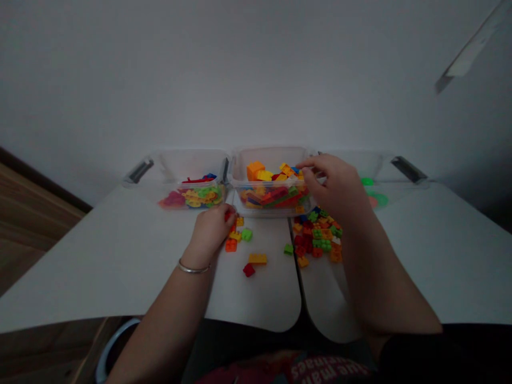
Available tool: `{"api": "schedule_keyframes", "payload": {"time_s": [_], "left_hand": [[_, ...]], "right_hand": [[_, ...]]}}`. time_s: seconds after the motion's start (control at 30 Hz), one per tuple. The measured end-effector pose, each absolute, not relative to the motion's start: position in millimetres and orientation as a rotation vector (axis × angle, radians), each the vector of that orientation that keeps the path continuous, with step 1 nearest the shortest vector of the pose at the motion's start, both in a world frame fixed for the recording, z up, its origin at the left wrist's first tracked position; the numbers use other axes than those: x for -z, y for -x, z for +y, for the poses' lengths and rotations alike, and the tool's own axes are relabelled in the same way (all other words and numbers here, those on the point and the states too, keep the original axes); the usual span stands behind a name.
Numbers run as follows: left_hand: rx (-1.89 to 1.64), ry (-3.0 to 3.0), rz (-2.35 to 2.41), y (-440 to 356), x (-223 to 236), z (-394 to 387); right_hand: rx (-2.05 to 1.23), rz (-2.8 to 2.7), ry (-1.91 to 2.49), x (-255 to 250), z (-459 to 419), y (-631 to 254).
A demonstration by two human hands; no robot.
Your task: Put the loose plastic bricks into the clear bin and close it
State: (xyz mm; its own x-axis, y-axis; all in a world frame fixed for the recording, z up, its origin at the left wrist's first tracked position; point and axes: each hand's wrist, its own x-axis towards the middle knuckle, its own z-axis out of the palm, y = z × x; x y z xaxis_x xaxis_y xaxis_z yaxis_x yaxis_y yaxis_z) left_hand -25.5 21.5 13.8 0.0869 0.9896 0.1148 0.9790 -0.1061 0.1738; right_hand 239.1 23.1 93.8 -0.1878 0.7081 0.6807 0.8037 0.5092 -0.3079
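Observation:
My left hand [211, 228] rests on the table with its fingers curled around a red toy brick [227, 216], mostly hidden by them. Close by lie an orange brick [231, 245], a light green brick [247, 234] and small yellow ones. My right hand [335, 178] reaches over the right rim of the middle clear plastic bin [272, 213], which holds many mixed toy bricks [276, 194]. Its thumb and fingers look apart just above the bricks, with nothing visible between them. Under my right wrist spreads a pile of small bricks [316, 234].
A left clear bin [168, 160] contains red, yellow and green pieces. The right clear bin [384, 160], partly behind my right arm, has a few green and orange pieces. A long yellow brick [258, 259] and red brick [248, 270] lie near a dark table seam [298, 277].

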Motion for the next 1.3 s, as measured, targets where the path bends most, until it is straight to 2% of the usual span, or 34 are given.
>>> {"api": "schedule_keyframes", "payload": {"time_s": [0.23,0.37,0.47,0.63,1.0,1.3], "left_hand": [[-0.688,-2.132,1.937,26.1,-13.5,21.4],[-1.037,-1.87,1.545,20.2,-11.6,22.5],[-1.148,-1.645,1.233,12.2,-12.2,20.5],[-1.133,-1.448,0.998,3.4,-11.9,16.5],[-1.014,-1.408,0.932,6.2,-10.6,16.0],[-1.033,-1.539,0.991,3.1,-15.8,12.2]], "right_hand": [[-0.073,-2.099,1.212,-90.8,16.7,-223.4],[-0.122,-2.238,1.146,-84.7,16.1,-213.3],[-0.204,-2.354,1.068,-80.5,14.9,-203.4],[-0.31,-2.524,1.001,-75.7,14.0,-191.2],[-0.424,-2.67,1.02,-73.5,13.1,-185.4],[-0.24,-2.641,1.035,-83.2,7.1,-194.4]]}}
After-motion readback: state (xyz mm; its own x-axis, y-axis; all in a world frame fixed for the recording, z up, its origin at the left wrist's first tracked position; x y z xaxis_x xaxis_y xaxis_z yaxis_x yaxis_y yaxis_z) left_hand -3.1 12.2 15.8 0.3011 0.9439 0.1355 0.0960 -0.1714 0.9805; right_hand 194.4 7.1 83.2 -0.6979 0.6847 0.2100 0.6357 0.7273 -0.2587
